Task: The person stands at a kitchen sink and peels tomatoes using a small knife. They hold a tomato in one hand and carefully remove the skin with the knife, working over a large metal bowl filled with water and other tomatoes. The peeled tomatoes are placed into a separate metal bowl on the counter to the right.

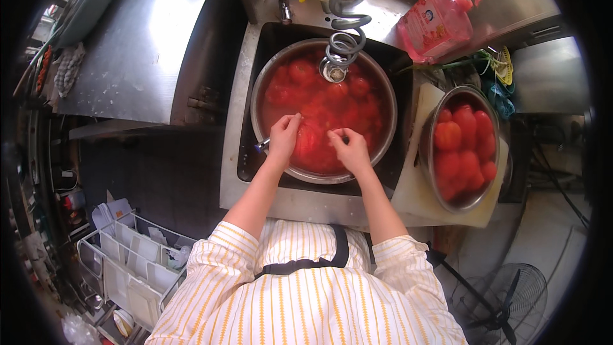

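A large round metal basin [389, 120] stands in a sink, filled with reddish liquid and tomatoes [301, 72]. Over its near left part is my left hand [286, 136], thumb and fingertips together beside a tomato [306, 140] lying at the liquid's surface. My right hand [349, 147] is over the near middle of the basin, its fingers bent and thumb near the index finger. Whether either hand pinches something small cannot be told. A pen-like rod with a blue end [262, 145] shows beside my left hand at the basin's rim.
A metal bowl [426, 172] of tomatoes rests on a cutting board [483, 215] to the right. A coiled metal faucet spring [352, 24] hangs over the basin's far side. A pink pump bottle [433, 26] stands behind. Left is a steel counter [129, 48]; a fan [507, 302] stands low right.
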`<state>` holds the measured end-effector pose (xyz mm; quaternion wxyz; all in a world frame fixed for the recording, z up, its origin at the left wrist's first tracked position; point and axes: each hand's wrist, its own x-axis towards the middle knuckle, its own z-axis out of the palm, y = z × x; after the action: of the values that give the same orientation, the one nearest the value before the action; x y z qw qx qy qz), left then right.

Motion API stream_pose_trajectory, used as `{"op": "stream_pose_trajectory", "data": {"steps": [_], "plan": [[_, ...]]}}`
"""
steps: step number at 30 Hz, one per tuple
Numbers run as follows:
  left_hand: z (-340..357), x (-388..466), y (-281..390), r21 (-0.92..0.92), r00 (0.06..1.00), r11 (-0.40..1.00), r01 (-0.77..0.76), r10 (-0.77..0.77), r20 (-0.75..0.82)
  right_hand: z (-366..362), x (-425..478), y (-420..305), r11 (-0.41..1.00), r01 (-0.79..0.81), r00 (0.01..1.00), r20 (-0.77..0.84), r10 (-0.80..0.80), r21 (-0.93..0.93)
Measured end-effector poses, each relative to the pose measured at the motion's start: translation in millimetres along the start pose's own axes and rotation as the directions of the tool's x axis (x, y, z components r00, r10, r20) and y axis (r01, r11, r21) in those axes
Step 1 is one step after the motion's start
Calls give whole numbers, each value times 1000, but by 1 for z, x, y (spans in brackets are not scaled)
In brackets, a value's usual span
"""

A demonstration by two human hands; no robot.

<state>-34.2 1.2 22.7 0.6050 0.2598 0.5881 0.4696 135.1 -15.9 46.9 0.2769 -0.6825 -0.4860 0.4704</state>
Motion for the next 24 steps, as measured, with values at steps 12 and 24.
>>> {"op": "stream_pose_trajectory", "data": {"steps": [12, 24], "plan": [[10, -11, 5, 337, 972, 927, -162, 209, -107, 30, -13, -23, 944, 161, 986, 2, -167, -287], [-7, -8, 40, -526, 890, 718, 456, -353, 290, -16, 11, 10, 992, -95, 995, 38, 92, 79]]}}
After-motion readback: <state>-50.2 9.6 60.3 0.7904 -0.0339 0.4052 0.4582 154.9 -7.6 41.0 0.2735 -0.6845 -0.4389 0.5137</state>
